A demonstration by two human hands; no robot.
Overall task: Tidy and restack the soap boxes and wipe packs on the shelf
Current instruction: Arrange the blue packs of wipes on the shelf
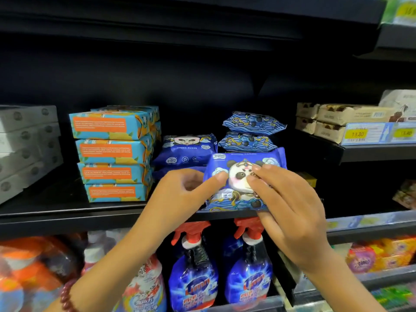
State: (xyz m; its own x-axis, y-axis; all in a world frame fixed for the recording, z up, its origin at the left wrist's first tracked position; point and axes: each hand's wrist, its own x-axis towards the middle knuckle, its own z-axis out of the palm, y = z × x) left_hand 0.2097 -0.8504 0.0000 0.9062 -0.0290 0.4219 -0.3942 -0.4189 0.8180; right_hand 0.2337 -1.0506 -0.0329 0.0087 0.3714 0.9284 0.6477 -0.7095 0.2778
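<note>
Though two hands (pixel 180 194) (pixel 290 206), one wipe pack (pixel 238 174)

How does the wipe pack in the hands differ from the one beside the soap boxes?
The held pack is tilted up; the shelf pack lies on another pack. The held pack shows a large panda, the shelf pack a small one above white logos. Both are blue.

Glossy plastic film wraps the wipe packs (pixel 245 176), printed paper the soap boxes (pixel 114 154), on a matt black shelf (pixel 67 212).
</note>
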